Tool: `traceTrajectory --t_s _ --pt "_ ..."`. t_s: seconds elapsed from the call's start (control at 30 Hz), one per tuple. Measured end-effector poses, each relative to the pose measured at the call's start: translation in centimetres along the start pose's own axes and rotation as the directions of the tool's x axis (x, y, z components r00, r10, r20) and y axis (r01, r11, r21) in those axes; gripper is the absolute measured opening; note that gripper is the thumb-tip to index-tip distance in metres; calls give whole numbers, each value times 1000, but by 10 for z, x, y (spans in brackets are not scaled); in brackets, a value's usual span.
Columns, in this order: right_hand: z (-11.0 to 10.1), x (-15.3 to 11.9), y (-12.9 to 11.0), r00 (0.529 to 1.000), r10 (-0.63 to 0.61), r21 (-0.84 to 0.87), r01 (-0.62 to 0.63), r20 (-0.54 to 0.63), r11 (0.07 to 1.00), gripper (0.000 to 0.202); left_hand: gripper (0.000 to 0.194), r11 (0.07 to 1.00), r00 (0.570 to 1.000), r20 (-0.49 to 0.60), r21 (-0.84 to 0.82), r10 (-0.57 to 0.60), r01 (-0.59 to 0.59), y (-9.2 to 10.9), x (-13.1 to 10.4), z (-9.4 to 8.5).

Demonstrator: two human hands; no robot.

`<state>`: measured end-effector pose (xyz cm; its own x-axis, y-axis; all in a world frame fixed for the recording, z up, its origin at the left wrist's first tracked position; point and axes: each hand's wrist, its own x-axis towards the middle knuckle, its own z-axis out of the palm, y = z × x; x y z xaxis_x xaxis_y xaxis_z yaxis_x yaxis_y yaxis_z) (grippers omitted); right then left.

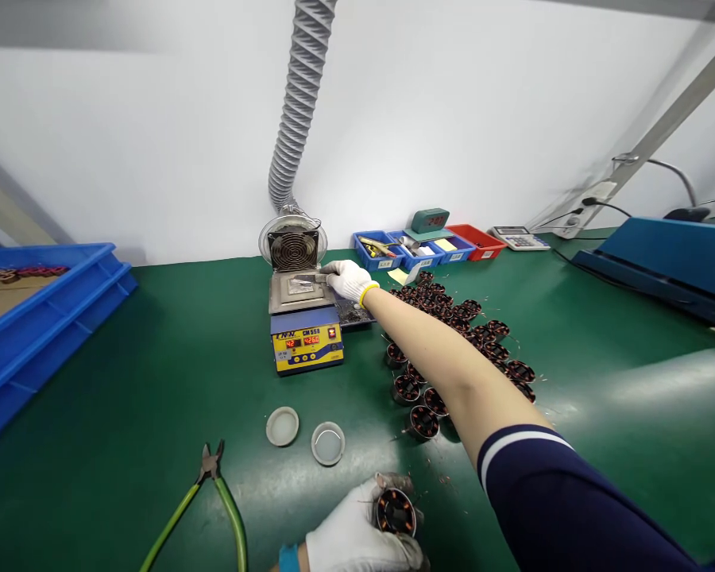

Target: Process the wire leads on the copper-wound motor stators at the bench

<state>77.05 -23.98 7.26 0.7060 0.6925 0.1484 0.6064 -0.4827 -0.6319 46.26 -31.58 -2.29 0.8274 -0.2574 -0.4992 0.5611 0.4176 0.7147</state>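
Note:
My left hand (363,528), in a white glove with soiled fingertips, is wrapped round a wound motor stator (396,512) at the bottom middle. The stator's open end, ringed with copper windings, faces up. My right hand (349,281), also gloved, reaches over the solder pot (307,345) with fingers pinched together. A thin grey strip seems to extend from those fingers over the shiny molten solder (301,285), but its kind is unclear. Between my hands stand two small round dishes, a left dish (282,427) and a right dish (327,443) with clear liquid.
Many stators (423,423) stand right of the pot, partly under my right arm. Green-handled cutters (210,465) lie at front left. A blue crate (48,318) is left; small blue bins (376,251) and a red bin (477,240) line the wall. A ribbed exhaust hose (301,95) hangs behind the pot.

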Motion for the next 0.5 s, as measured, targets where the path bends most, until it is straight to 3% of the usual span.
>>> traceTrajectory --t_s 0.2,0.5 --pt "-5 -16 4 1000 -15 35 15 4 999 27 66 999 999 8 -38 -32 32 7 -4 5" --pt "6 1 -1 998 -10 61 13 -54 998 30 68 996 998 -28 -64 -63 61 2 -2 4"
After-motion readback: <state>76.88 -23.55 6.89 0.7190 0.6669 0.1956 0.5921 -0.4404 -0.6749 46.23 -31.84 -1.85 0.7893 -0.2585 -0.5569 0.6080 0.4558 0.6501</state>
